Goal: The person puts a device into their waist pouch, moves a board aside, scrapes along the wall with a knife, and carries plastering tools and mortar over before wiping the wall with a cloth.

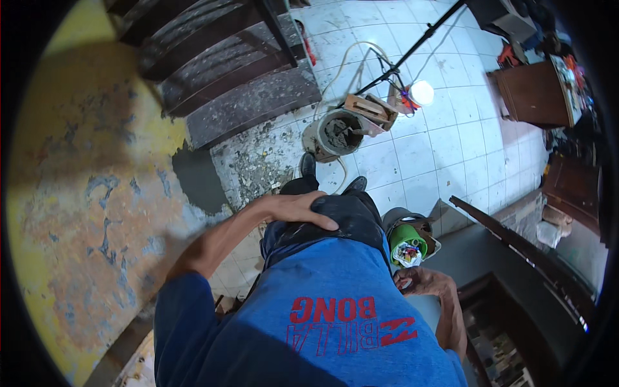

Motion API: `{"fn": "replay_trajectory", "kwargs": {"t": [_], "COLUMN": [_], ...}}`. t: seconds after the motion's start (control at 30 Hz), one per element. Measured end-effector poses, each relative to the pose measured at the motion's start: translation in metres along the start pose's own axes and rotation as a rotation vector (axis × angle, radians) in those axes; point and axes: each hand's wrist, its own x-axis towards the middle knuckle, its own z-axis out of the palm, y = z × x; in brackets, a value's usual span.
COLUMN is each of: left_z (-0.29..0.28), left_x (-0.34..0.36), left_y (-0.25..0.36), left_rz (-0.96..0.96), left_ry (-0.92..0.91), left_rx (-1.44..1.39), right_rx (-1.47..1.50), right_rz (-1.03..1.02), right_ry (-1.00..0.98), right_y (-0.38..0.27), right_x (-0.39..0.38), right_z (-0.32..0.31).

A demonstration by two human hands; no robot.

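Note:
My left hand (302, 211) lies on the front of my dark trousers (351, 216), its fingers stretched out and the thumb spread apart. At my right hip, my right hand (422, 281) is curled beside the blue shirt (329, 274). Whatever its fingers hold, if anything, does not show. Ahead of my shoes stands a pale bucket (311, 140) with grey mortar (337, 133) inside. A tool that looks like a trowel rests in the mortar.
Dark stairs (258, 106) rise at the far left, beside a peeling yellow wall (90, 168) with a grey patch (198, 180). A wooden box (361, 106), white tub (422, 93) and black pole (412, 48) are beyond the bucket. A green bucket (422, 245) stands near my right hip.

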Motion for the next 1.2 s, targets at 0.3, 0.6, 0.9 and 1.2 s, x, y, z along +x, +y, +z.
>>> {"fn": "replay_trajectory", "kwargs": {"t": [0.3, 0.6, 0.9, 1.2], "left_z": [0.030, 0.013, 0.132, 0.139], "left_x": [0.125, -0.007, -0.177, -0.150], "left_y": [0.039, -0.007, -0.181, -0.247], "left_rz": [-0.055, 0.076, -0.130, -0.133], "left_ry": [-0.525, 0.108, 0.515, 0.679], "left_rx": [0.383, 0.032, -0.319, -0.357], "right_rx": [0.352, 0.162, 0.093, 0.110], "right_rz": [-0.185, -0.276, -0.167, -0.362], "right_ry": [0.776, 0.291, 0.089, 0.162], "right_y": [0.027, -0.078, -0.090, -0.069], "right_x": [0.032, 0.128, 0.164, 0.125], "right_z": [-0.034, -0.033, -0.062, -0.049]}}
